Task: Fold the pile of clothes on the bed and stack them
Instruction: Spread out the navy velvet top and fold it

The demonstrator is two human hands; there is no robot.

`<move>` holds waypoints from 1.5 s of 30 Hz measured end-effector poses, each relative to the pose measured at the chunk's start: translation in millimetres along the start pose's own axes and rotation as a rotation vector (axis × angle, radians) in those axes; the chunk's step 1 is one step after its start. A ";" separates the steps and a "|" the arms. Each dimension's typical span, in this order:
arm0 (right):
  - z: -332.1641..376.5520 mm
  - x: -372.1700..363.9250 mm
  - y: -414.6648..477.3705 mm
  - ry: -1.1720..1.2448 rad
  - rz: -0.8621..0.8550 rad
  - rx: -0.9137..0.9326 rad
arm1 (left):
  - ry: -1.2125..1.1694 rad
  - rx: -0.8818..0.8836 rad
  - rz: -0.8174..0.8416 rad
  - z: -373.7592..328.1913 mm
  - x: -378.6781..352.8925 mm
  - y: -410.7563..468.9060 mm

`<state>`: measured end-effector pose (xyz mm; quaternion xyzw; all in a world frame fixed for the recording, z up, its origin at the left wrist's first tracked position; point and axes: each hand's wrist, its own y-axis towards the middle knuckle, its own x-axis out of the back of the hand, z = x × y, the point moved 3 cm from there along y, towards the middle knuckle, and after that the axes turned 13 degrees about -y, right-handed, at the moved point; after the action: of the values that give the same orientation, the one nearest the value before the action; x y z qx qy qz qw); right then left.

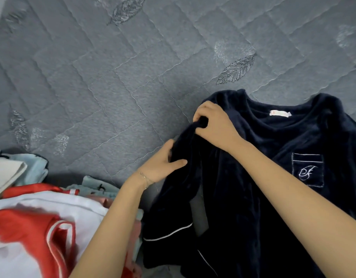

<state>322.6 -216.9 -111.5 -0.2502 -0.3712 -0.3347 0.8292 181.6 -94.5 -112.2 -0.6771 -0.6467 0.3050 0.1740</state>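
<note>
Clearly mid-handling: right hand (211, 121) clenched on a bunched fold of the navy velvet top (273, 197) near its left shoulder, fingers curled tight, thumb tucked under the gathered cloth. Left hand (163, 163) just below and to the left of it, half closed, fingers wrapped round the same ridge of dark fabric, thumb stretched across the front. Thin bracelet (146, 180) at the left wrist. Both forearms reaching in from the bottom edge, bare.

Navy top lying face up on the grey quilted bed (93, 77), to the right of centre, neckline pointing away, pale label (280, 113) showing inside the collar. Chest pocket (307, 169) outlined in white stitching, with a white embroidered monogram, on the right-hand side of the picture. White piping across the sleeve cuff (169, 233) near the bottom, sleeve loosely crumpled beneath the left forearm.

Pile of clothes (32, 227) at lower left, on the bed, just beside the navy top: a white and red garment on top, partly blurred, pale blue (34, 167) and cream pieces behind, a strip of pink at the edge. Unfolded, heaped unevenly. Leaf motifs (236, 70) scattered over the bed cover.
</note>
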 end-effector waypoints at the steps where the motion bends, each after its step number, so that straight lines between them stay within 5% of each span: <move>1: 0.3 0.3 1.2 0.059 -0.026 -0.051 | 0.005 0.020 -0.001 0.6 3.8 -0.2; 4: -1.0 0.3 -2.8 -0.125 -0.025 -0.073 | 0.263 -0.074 -0.160 -11.9 23.2 -5.3; 6: 10.1 -4.0 -9.9 -0.279 0.150 0.072 | 0.391 -0.207 -0.266 -29.8 35.5 -9.9; 9: 40.1 -8.1 -11.6 -0.191 0.301 0.219 | 0.448 -0.242 -0.214 -54.4 45.4 -13.0; 16: 42.0 20.5 16.3 0.212 0.033 -0.007 | 0.479 0.264 0.059 -50.8 69.7 -6.3; 19: 30.9 26.5 18.1 0.277 -0.051 -0.131 | 0.390 0.354 0.166 -34.3 74.5 -6.2; 26: 5.0 21.7 11.2 0.227 -0.094 -0.258 | 0.013 -0.055 -0.093 -70.7 103.6 -24.4; 29: 2.2 23.2 12.8 0.238 -0.131 -0.305 | 0.256 -0.076 -0.258 -78.8 120.3 -27.0; 35: 5.8 17.2 9.7 0.128 -0.095 -0.268 | 1.047 0.210 -0.330 -51.3 148.6 -24.8; 39: -1.5 21.5 5.8 0.021 -0.061 -0.316 | 0.996 0.083 -0.411 -39.6 167.8 -34.3; 45: 11.8 15.3 0.5 -0.191 0.088 -0.263 | 0.375 -0.085 -0.519 -35.7 186.6 -44.5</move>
<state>325.4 -214.4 -92.5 -0.4033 -0.3899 -0.3183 0.7642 165.9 99.0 -92.3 -0.5405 -0.7667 0.0929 0.3338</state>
